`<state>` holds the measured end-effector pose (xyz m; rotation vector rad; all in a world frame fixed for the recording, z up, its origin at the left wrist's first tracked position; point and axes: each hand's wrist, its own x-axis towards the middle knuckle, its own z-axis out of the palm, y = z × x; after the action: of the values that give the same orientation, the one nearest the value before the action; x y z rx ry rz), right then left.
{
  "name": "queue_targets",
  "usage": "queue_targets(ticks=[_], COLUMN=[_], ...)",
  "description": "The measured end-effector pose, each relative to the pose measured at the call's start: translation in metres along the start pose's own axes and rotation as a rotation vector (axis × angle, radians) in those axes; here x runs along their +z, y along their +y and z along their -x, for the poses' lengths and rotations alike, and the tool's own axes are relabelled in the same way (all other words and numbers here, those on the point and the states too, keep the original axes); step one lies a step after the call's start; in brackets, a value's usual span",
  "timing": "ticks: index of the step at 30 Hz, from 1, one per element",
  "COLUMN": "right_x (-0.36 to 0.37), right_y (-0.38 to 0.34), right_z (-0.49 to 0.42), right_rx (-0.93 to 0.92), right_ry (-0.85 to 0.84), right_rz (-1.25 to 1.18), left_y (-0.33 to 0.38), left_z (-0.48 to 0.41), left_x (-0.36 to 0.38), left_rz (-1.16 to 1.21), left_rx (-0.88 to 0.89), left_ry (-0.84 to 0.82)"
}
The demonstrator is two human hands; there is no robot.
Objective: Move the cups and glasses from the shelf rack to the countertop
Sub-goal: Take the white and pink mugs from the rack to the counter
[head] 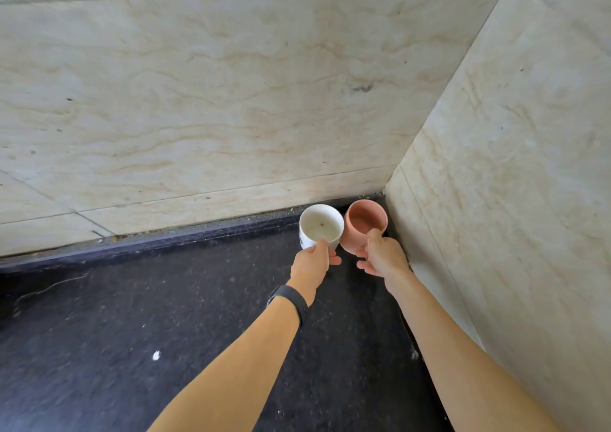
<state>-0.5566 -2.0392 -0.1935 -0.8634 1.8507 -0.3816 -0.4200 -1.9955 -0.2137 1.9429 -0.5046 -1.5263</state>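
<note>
A dark speckled countertop [139, 316] runs into a corner of pale veined marble walls [198, 100]. There the left hand [312, 263] grips a white cup [320, 226] and the right hand [385, 256] grips a pink cup [363, 223], the cups side by side, both upright and empty.

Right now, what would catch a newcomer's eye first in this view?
Two cups stand out side by side in the far right corner of the dark countertop: a white cup gripped by the left hand and a pink cup gripped by the right hand. Pale marbled walls meet just behind them, and a black band sits on the left wrist.
</note>
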Motion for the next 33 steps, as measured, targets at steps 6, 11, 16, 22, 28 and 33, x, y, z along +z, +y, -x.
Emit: queue_targets(ticks=[6, 11, 16, 22, 28, 33], right_x=[0.001, 0.002, 0.002, 0.000, -0.014, -0.030], right_y=[-0.002, -0.001, 0.001, 0.000, 0.016, 0.021], right_z=[-0.009, -0.009, -0.010, -0.007, 0.027, 0.116], right_rx=[-0.005, -0.037, -0.120, -0.151, -0.289, -0.526], right_ry=[-0.013, 0.000, 0.047, 0.074, 0.197, 0.138], right_rz=[0.021, 0.072, 0.176, 0.318, 0.382, 0.558], left_y=[-0.003, -0.006, 0.003, 0.008, 0.014, -0.006], left_z=[-0.008, -0.006, 0.002, 0.004, 0.022, 0.082], left_x=[0.001, -0.002, 0.003, -0.005, -0.028, -0.085], left_rz=[-0.005, -0.094, -0.268, -0.401, -0.680, -0.979], left_rx=[0.021, 0.047, 0.082, 0.116, 0.136, 0.458], left_ry=[-0.013, -0.022, 0.015, -0.017, -0.117, 0.147])
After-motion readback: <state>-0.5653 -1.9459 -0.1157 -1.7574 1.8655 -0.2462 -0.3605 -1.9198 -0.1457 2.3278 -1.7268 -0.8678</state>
